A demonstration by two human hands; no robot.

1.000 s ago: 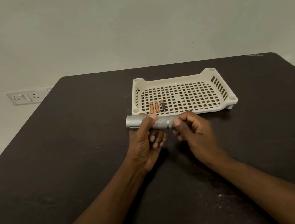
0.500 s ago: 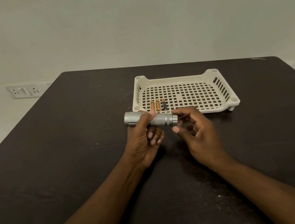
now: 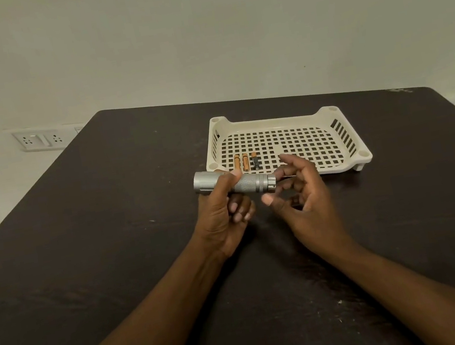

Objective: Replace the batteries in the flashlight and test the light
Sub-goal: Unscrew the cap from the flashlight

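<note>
A silver flashlight lies level above the dark table, its head pointing left. My left hand grips its body from below, thumb over the top. My right hand is at the tail end with spread, loosely bent fingers; the fingertips touch the tail cap and the thumb stands free below it. Three small batteries lie side by side in the near left corner of a cream perforated tray, just behind the flashlight: two orange, one dark.
The dark table spreads wide on both sides of my arms. A white wall socket panel sits on the wall beyond the table's left edge. The tray stands behind my hands.
My right hand has loosened from a closed hold around the tail cap to spread fingers that only touch it. The flashlight has risen slightly in my left hand.
</note>
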